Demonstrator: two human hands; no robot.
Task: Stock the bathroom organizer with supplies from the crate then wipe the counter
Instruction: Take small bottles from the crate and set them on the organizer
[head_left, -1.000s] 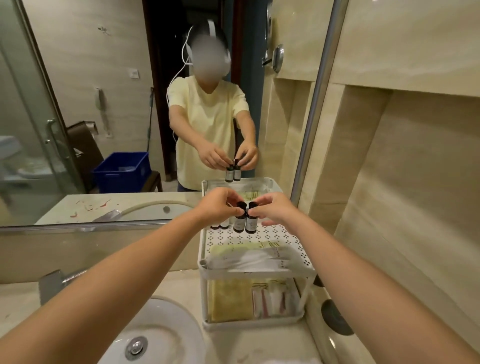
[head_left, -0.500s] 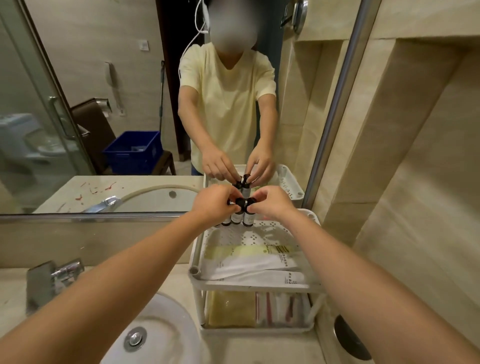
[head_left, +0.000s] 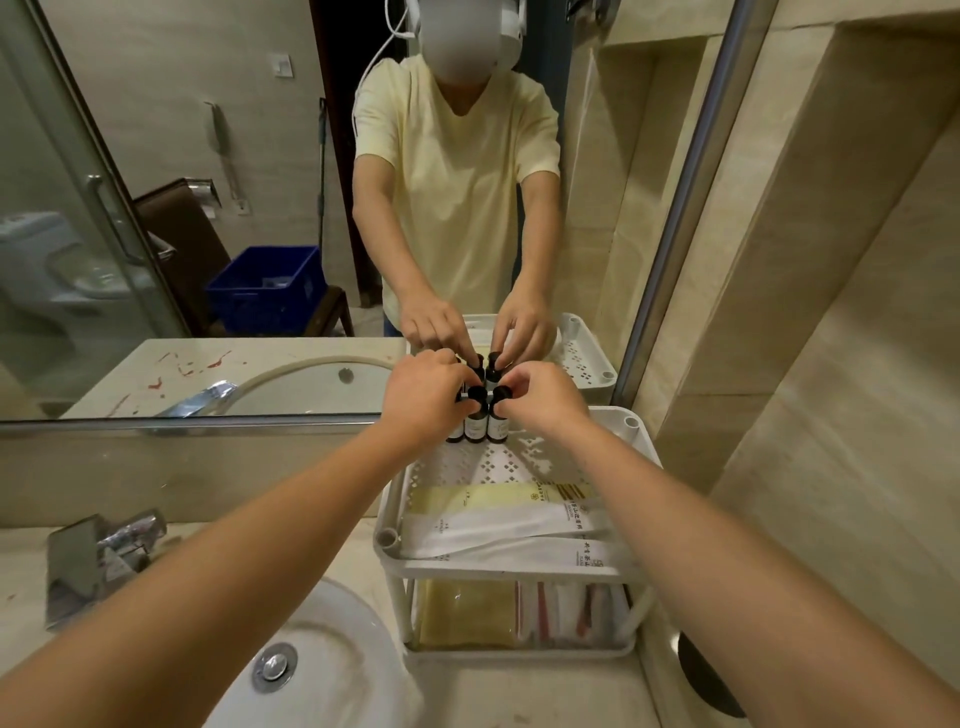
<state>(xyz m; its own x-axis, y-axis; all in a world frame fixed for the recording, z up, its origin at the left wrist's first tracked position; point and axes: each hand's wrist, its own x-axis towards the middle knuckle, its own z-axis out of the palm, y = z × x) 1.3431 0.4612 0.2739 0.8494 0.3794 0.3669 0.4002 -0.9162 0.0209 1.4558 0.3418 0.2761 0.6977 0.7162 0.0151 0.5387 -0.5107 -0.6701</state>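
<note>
A white two-tier organizer (head_left: 631, 431) stands on the counter against the mirror. At the back of its top shelf stand three small dark bottles with black caps and pale labels. My left hand (head_left: 423, 397) pinches the cap of the middle bottle (head_left: 475, 423). My right hand (head_left: 545, 400) pinches the cap of the right bottle (head_left: 498, 426). Both bottles stand upright on the shelf. The left bottle (head_left: 455, 434) is partly hidden behind my left hand. White and yellow sachets (head_left: 498, 512) lie across the front of the top shelf. The blue crate (head_left: 267, 288) shows only in the mirror, on a chair behind me.
More packets (head_left: 519, 610) fill the lower shelf. A white basin (head_left: 322, 670) with a chrome drain sits at the lower left, a chrome faucet (head_left: 98, 551) behind it. Red smears (head_left: 182, 364) show on the counter in the mirror. A tiled wall rises close on the right.
Both hands have lowered the two bottles onto the back of the top shelf beside the third. The camera has tilted down and moved closer.
</note>
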